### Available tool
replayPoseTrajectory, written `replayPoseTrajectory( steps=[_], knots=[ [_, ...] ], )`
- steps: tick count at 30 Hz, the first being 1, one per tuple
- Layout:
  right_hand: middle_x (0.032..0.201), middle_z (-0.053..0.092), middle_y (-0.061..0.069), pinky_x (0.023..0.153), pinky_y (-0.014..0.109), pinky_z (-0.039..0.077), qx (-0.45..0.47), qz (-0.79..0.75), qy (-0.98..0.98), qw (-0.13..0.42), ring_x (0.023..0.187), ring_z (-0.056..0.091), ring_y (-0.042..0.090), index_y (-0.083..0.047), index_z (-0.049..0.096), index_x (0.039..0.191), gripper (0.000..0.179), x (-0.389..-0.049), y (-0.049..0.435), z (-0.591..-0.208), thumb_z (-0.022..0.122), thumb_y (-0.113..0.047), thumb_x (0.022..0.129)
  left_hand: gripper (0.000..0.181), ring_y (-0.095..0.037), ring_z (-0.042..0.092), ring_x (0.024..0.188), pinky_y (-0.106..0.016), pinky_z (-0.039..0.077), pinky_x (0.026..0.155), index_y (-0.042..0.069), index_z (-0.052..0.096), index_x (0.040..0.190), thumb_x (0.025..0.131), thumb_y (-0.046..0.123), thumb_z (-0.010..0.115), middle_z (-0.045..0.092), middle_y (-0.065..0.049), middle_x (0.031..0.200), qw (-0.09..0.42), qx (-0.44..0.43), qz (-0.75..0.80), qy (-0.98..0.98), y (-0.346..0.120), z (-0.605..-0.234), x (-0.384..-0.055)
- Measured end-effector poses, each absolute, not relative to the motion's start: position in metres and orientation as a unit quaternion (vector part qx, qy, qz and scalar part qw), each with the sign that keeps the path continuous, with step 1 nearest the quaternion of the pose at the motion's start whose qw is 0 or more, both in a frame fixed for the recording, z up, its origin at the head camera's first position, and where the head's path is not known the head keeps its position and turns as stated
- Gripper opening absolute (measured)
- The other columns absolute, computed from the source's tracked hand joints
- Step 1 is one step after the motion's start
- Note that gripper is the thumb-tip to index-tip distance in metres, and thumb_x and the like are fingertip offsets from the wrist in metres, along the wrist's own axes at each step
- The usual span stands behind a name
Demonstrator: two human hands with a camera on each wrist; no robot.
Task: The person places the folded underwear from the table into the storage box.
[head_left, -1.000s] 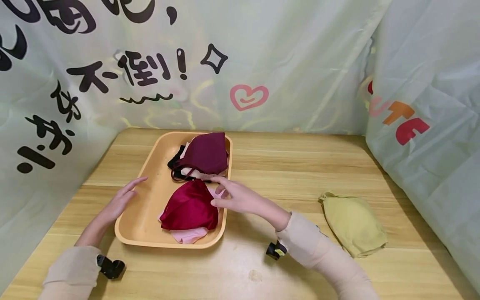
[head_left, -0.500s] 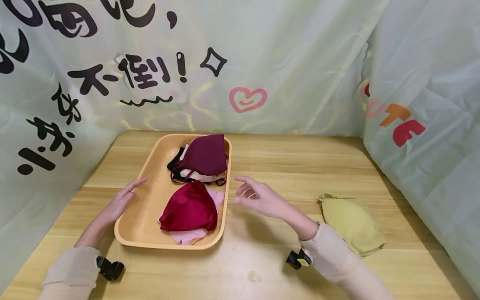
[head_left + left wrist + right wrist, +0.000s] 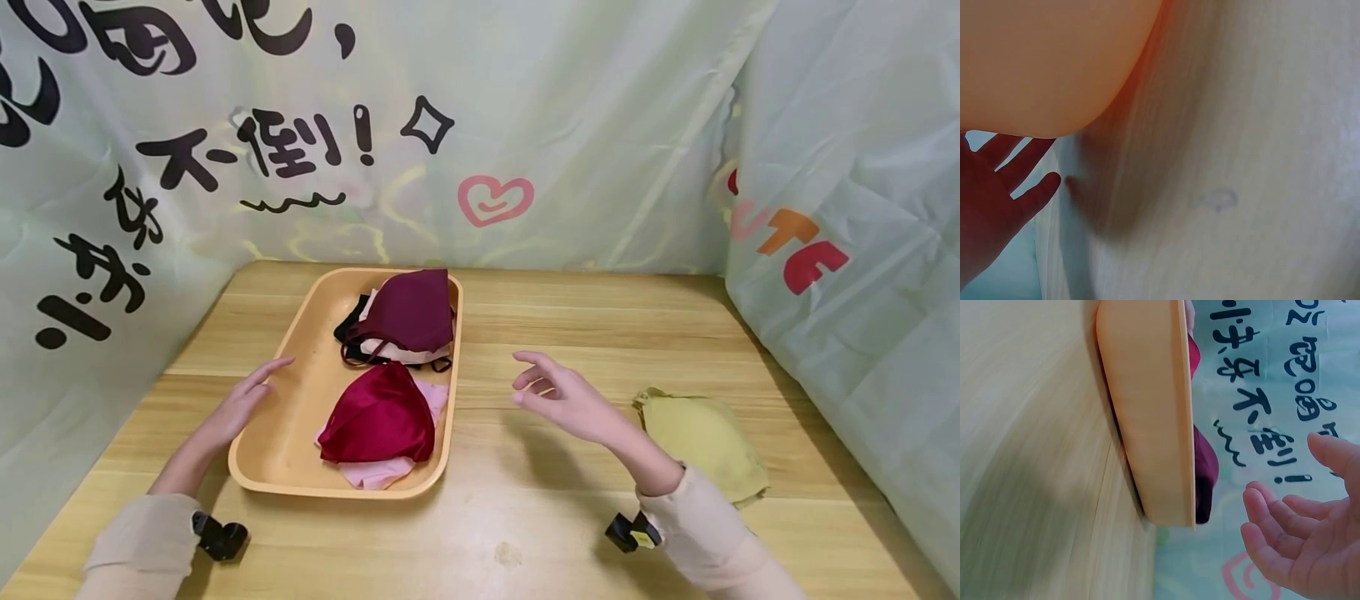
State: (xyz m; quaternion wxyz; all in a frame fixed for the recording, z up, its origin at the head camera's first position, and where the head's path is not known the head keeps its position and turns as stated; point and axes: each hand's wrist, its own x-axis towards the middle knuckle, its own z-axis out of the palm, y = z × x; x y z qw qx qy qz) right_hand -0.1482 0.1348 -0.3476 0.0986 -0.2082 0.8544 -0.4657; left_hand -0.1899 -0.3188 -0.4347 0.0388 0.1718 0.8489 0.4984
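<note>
An orange-tan plastic tray (image 3: 288,450) stands on the wooden table. At its left rim is my left hand (image 3: 236,408), fingers extended over the edge; the left wrist view shows those fingers against the tray's side. Inside the tray's right half, a shiny red folded bra (image 3: 381,417) lies on pale pink fabric (image 3: 375,473). Behind it, a plum bra (image 3: 412,308) tops a pile with light pink and black pieces. My right hand (image 3: 566,400) hovers over the table right of the tray, fingers loosely bent, holding nothing. Nearest it on the right lies a yellow-green folded bra (image 3: 705,442), partly behind the forearm.
Pale printed curtains (image 3: 600,125) enclose the table (image 3: 510,500) at the back and both sides. A small black camera hangs at each wrist. Bare wood lies between the tray and the yellow-green bra.
My right hand has left the red bra's right edge and moved rightward out of the tray, over the table. The left hand stays at the tray's rim.
</note>
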Motion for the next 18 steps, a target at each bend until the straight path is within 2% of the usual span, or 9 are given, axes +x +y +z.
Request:
replayPoseTrajectory(
  steps=[5,10,12,16,18],
  knots=[
    [0.106,0.059,0.012,0.087,0.042,0.043,-0.195,-0.465,0.859,0.092,0.098,0.057,0.024,0.002,0.035,0.135,0.052,-0.145,0.149,-0.347,0.056,-0.016,0.091,0.043,-0.041,0.012,0.130,-0.047,0.015,0.104,-0.007,0.028,0.137,0.098,0.008,0.029,0.020,-0.031,0.143,0.043,0.170,0.497,0.850,-0.318,-0.434,-0.190],
    [0.106,0.058,0.012,0.086,0.042,0.044,-0.171,-0.465,0.865,0.086,0.099,0.056,0.024,0.002,0.035,0.135,0.053,-0.140,0.164,-0.349,0.056,-0.016,0.091,0.043,-0.041,0.012,0.130,-0.052,0.014,0.102,-0.007,0.028,0.138,0.097,0.008,0.029,0.020,-0.031,0.143,0.044,0.169,0.498,0.849,-0.318,-0.435,-0.190],
    [0.106,0.058,0.012,0.086,0.041,0.044,-0.166,-0.465,0.865,0.083,0.099,0.056,0.025,0.003,0.034,0.135,0.053,-0.138,0.169,-0.351,0.055,-0.015,0.091,0.043,-0.039,0.013,0.130,-0.050,0.015,0.103,-0.007,0.027,0.138,0.097,0.008,0.029,0.020,-0.031,0.143,0.045,0.170,0.498,0.849,-0.319,-0.436,-0.190],
    [0.106,0.059,0.014,0.084,0.038,0.045,-0.161,-0.470,0.864,0.080,0.098,0.056,0.026,0.005,0.034,0.134,0.052,-0.132,0.177,-0.354,0.055,-0.015,0.091,0.043,-0.033,0.013,0.131,-0.040,0.016,0.104,-0.007,0.028,0.138,0.097,0.007,0.028,0.020,-0.032,0.143,0.040,0.174,0.497,0.849,-0.319,-0.436,-0.190],
    [0.105,0.059,0.015,0.083,0.035,0.046,-0.159,-0.475,0.862,0.077,0.098,0.056,0.026,0.006,0.034,0.134,0.052,-0.129,0.180,-0.355,0.055,-0.014,0.091,0.042,-0.033,0.013,0.132,-0.040,0.015,0.104,-0.007,0.028,0.138,0.097,0.007,0.028,0.020,-0.031,0.143,0.039,0.175,0.499,0.848,-0.319,-0.436,-0.190]
  ],
)
